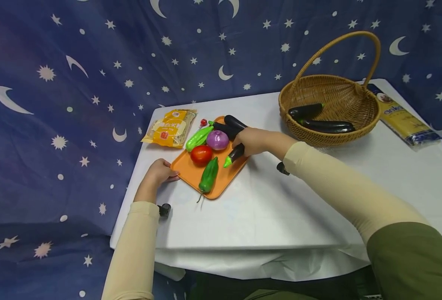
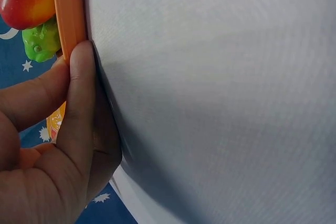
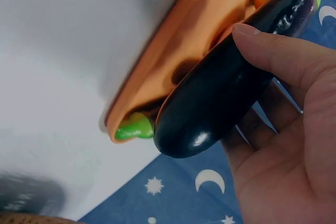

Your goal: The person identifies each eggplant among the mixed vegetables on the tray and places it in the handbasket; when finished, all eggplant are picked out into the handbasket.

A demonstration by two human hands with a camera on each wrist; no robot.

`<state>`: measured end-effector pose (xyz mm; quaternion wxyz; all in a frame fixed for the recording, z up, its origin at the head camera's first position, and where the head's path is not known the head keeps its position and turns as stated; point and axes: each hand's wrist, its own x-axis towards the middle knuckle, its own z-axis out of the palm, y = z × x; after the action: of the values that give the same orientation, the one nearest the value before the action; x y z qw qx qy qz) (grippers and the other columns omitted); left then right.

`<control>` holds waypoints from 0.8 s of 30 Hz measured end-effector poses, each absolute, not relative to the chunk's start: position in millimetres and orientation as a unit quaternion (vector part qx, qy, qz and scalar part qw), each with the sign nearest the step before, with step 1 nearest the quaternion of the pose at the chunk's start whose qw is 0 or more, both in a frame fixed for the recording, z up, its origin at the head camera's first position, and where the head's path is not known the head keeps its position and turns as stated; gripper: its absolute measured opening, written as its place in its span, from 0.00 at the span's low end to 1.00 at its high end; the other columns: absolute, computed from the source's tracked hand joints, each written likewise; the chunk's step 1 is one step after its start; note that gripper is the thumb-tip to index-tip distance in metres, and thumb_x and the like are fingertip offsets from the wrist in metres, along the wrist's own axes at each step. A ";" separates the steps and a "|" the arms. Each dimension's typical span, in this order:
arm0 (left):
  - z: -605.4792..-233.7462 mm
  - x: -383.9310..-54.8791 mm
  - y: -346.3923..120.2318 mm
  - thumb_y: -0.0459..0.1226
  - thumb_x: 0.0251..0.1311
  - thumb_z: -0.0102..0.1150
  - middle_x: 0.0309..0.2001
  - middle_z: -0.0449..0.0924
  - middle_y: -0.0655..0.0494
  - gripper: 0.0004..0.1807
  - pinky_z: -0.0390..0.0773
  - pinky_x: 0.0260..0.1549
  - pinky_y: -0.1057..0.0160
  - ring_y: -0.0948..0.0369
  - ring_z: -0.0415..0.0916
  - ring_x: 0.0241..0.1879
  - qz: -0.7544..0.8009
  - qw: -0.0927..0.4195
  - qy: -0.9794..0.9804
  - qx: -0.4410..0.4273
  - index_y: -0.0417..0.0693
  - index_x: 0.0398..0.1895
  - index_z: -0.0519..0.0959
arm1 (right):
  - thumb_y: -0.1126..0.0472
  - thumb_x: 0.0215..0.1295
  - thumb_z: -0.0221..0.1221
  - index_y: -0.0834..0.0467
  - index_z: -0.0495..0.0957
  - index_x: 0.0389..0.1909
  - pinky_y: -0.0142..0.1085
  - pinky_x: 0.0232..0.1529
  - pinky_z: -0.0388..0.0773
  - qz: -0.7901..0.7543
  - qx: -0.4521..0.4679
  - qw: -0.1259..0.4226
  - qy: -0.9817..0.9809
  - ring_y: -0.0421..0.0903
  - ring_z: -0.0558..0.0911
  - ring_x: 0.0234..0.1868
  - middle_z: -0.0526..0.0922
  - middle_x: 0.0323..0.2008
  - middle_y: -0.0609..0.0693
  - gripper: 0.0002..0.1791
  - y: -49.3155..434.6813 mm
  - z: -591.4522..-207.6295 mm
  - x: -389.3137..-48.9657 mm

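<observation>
My left hand [image 1: 160,171] pinches the left edge of an orange tray [image 1: 185,168] between thumb and fingers. My right hand [image 1: 254,141] grips a dark eggplant [image 3: 226,82] along its body, over the tray's right side, its green stem end pointing to the tray's middle. Two more eggplants [image 1: 224,128] lie at the tray's far corner, partly hidden by the right hand. On the tray are a red tomato [image 1: 201,155], a purple onion [image 1: 217,140], a dark green pepper [image 1: 208,175] with its stem past the rim, and a light green vegetable [image 1: 199,138].
A wicker basket [image 1: 333,81] with a tall handle, holding two eggplants [image 1: 327,126], stands at the back right. Beside it lies a yellow package [image 1: 405,118]. A yellow food bag [image 1: 170,128] and a small red item [image 1: 204,122] lie behind the tray on the white-covered table [image 1: 258,208].
</observation>
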<state>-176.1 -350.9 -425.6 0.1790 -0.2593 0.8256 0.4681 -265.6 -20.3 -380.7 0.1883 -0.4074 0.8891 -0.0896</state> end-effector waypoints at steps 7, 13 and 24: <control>-426.6 -174.4 -350.4 0.26 0.65 0.62 0.47 0.69 0.41 0.21 0.86 0.38 0.65 0.63 0.84 0.26 0.478 0.173 0.822 -0.256 0.33 0.55 0.64 | 0.66 0.60 0.68 0.52 0.83 0.57 0.46 0.66 0.72 -0.097 -0.396 0.183 0.895 0.52 0.77 0.50 0.84 0.52 0.50 0.22 -15.4 -364.3 -262.7; -426.4 -173.0 -350.4 0.25 0.65 0.62 0.47 0.70 0.41 0.22 0.86 0.37 0.65 0.62 0.84 0.27 0.483 0.178 0.819 -0.253 0.33 0.56 0.63 | 0.70 0.59 0.66 0.52 0.83 0.58 0.45 0.66 0.73 -0.103 -0.371 0.177 0.906 0.51 0.76 0.51 0.83 0.53 0.51 0.25 -9.6 -347.6 -261.1; -426.3 -175.0 -352.4 0.27 0.65 0.62 0.48 0.70 0.41 0.22 0.86 0.36 0.66 0.62 0.84 0.28 0.474 0.182 0.822 -0.258 0.34 0.57 0.63 | 0.71 0.60 0.64 0.55 0.82 0.59 0.44 0.64 0.74 -0.130 -0.377 0.161 0.903 0.49 0.78 0.53 0.82 0.56 0.51 0.25 4.8 -318.1 -258.8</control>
<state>-175.0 -352.4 -426.3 0.1823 -0.2578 0.8222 0.4736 -258.8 4.8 -318.1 0.1613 -0.3773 0.9026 -0.1302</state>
